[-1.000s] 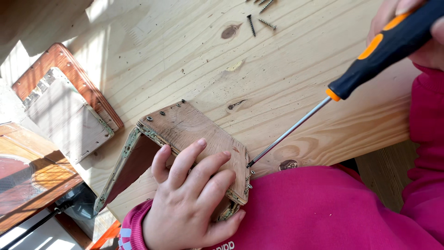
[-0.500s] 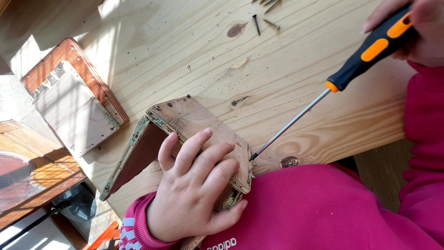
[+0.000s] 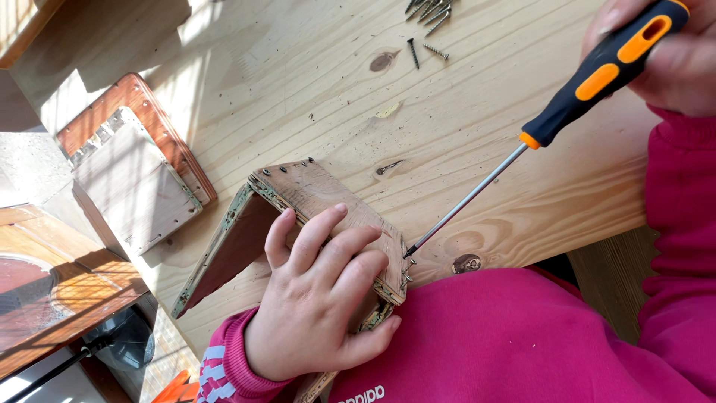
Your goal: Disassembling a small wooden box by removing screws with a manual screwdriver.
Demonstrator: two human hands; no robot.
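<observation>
Head view: screwdriver tip set at the corner of a plywood box, a shade lower than a second ago.

Left hand (image 3: 317, 298) lies flat, fingers spread, pressing on the folded plywood panel assembly (image 3: 298, 224) at the near edge of the pale pine desk (image 3: 477, 112). Right hand (image 3: 656, 52) is closed round the black-and-orange-handled screwdriver (image 3: 552, 123); its steel tip meets a screw at the panel's right corner. Since the earlier frames the handle has drawn slightly nearer and the shaft steeper, so driving appears under way. Loose dark screws (image 3: 425, 19) lie at the far edge; a second red-edged wooden frame (image 3: 142, 164) sits left. No packages or signs; a white mark shows on the pink sleeve.
</observation>
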